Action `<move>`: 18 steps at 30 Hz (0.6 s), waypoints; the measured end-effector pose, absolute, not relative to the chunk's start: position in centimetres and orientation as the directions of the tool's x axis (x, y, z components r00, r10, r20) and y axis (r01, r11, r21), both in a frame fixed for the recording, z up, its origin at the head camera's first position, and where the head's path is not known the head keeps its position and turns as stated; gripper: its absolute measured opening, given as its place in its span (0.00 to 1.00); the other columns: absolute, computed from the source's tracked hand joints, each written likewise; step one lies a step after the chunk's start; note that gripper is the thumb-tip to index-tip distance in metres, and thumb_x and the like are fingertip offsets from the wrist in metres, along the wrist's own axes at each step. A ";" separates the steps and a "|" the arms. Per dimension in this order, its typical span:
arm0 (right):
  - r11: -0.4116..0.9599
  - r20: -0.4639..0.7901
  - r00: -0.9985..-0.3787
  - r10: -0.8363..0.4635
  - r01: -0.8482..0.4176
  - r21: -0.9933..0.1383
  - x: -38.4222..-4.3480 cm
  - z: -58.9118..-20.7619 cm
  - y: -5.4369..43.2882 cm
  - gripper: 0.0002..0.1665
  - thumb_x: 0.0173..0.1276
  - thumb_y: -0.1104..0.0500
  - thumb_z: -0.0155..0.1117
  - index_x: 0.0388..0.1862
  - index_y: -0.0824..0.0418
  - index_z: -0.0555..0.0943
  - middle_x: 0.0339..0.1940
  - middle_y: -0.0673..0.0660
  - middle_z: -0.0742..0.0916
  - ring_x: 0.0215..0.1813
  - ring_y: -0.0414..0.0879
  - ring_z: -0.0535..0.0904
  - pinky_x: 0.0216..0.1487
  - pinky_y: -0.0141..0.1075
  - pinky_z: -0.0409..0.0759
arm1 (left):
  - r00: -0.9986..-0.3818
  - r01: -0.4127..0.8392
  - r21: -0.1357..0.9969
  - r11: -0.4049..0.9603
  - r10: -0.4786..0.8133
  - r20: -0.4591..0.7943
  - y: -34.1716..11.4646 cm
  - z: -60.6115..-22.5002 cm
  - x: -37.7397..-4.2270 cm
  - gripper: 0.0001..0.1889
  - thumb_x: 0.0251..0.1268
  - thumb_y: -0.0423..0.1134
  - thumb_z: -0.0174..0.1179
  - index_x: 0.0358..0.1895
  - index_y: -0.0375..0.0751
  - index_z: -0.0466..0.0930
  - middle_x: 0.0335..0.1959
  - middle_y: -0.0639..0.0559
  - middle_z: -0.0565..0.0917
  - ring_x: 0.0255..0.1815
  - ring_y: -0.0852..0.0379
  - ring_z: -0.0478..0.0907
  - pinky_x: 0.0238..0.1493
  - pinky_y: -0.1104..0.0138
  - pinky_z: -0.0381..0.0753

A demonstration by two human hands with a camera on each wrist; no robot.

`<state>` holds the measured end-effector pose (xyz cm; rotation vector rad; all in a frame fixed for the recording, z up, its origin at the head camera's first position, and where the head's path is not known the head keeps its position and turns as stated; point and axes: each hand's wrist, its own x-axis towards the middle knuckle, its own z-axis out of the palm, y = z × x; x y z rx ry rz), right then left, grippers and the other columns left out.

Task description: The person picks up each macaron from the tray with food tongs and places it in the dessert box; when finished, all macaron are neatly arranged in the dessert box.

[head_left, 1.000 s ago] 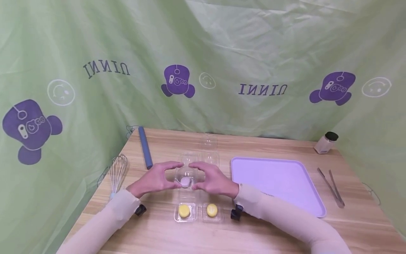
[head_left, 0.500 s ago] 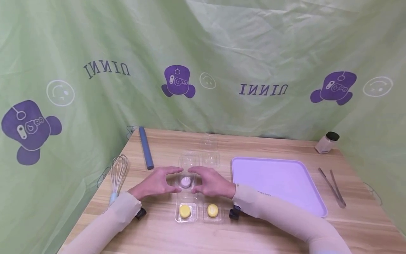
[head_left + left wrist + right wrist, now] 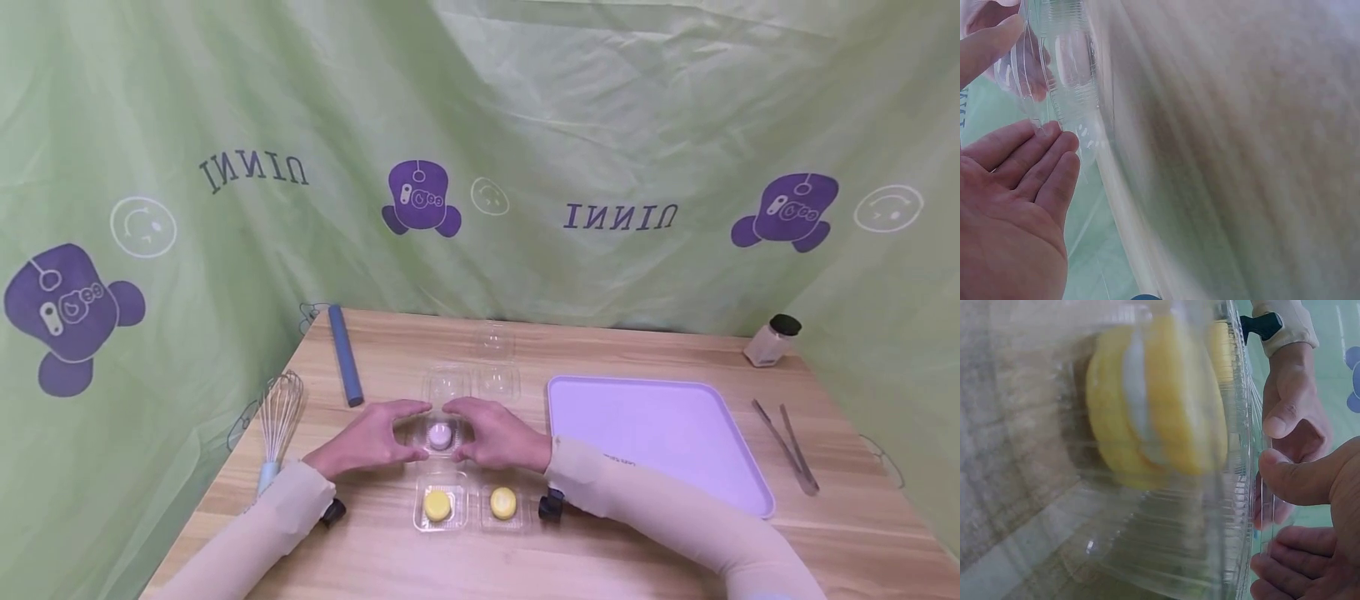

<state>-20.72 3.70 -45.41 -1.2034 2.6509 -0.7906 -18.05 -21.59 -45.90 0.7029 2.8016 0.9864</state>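
Observation:
In the head view, a clear plastic clamshell box (image 3: pixel 424 437) with a light purple macaron (image 3: pixel 440 436) inside stands between my hands. My left hand (image 3: pixel 369 435) holds its left side, thumb at the near edge and fingers at the far edge. My right hand (image 3: pixel 501 435) holds the right side likewise. In the left wrist view, thumb and fingertips touch the clear lid (image 3: pixel 1025 69). Two clear boxes stand nearer the front, with a yellow macaron (image 3: pixel 437 505) in the left one and another yellow macaron (image 3: pixel 503 503) in the right one.
Open clear clamshells (image 3: pixel 497 381) lie behind the hands. A blue rolling pin (image 3: pixel 345 356) and a whisk (image 3: pixel 279 421) are on the left. A purple tray (image 3: pixel 645 433), metal tongs (image 3: pixel 787 447) and a black-lidded jar (image 3: pixel 772 340) are on the right. A green curtain (image 3: pixel 480 100) hangs behind.
The clear lid, raised over the purple macaron a second ago, has come down over it. Both hands have sunk slightly with it. The other things stay in place.

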 end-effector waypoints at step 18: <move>0.594 0.020 -0.672 -0.740 -0.667 -0.450 -21.2 -45.1 3.5 0.42 0.58 0.55 0.77 0.71 0.58 0.73 0.68 0.55 0.82 0.66 0.48 0.80 0.70 0.39 0.80 | -0.896 0.383 0.591 0.710 0.441 0.051 -21.0 -46.7 -18.5 0.43 0.48 0.52 0.78 0.69 0.38 0.74 0.68 0.42 0.79 0.70 0.42 0.76 0.74 0.46 0.74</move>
